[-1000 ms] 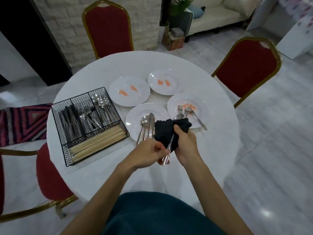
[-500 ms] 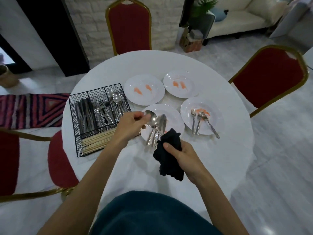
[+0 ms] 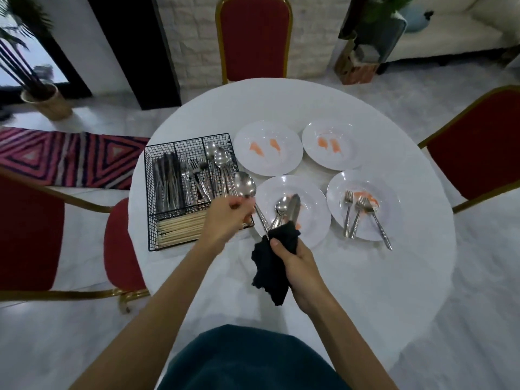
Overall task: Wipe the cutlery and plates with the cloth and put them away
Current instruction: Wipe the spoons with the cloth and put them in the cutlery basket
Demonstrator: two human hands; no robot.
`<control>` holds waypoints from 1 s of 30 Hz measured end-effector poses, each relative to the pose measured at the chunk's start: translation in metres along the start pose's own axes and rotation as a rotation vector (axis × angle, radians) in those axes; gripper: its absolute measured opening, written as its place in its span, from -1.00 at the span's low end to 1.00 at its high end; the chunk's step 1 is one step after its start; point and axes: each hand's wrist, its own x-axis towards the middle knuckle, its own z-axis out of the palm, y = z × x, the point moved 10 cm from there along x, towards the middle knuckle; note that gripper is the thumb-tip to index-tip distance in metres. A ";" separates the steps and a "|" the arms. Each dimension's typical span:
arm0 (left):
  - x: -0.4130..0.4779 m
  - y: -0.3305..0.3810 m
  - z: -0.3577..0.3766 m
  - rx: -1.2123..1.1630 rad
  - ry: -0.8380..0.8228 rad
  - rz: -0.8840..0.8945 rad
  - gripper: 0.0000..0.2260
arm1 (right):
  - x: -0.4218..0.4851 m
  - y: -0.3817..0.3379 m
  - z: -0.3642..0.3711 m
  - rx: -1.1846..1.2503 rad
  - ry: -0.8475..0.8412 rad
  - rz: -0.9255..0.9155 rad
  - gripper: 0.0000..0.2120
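Note:
My left hand [image 3: 225, 218] pinches a steel spoon [image 3: 245, 185] near its bowl, holding it over the right edge of the black wire cutlery basket [image 3: 157, 243]. My right hand [image 3: 295, 263] grips a black cloth [image 3: 270, 268] just in front of the near-left plate [image 3: 315, 220], which carries a spoon and a knife [image 3: 292, 205]. The near-right plate [image 3: 391, 218] holds three forks [image 3: 357, 212]. Two far plates [image 3: 287, 161] [image 3: 349, 156] carry orange smears.
The basket holds knives, forks, spoons [image 3: 221, 159] and wooden chopsticks [image 3: 180, 226]. The round white table [image 3: 365, 291] is ringed by red chairs: one at the far side [image 3: 253, 38], one at the right [image 3: 478, 156], one at the left [image 3: 28, 235].
My left hand drew the spoon out of the cloth and carried it left towards the basket. My right hand lowered with the cloth. The view swung left.

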 end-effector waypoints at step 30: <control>0.039 -0.050 0.104 1.177 -0.262 0.059 -0.82 | 0.018 0.013 -0.065 0.195 0.167 0.147 -0.77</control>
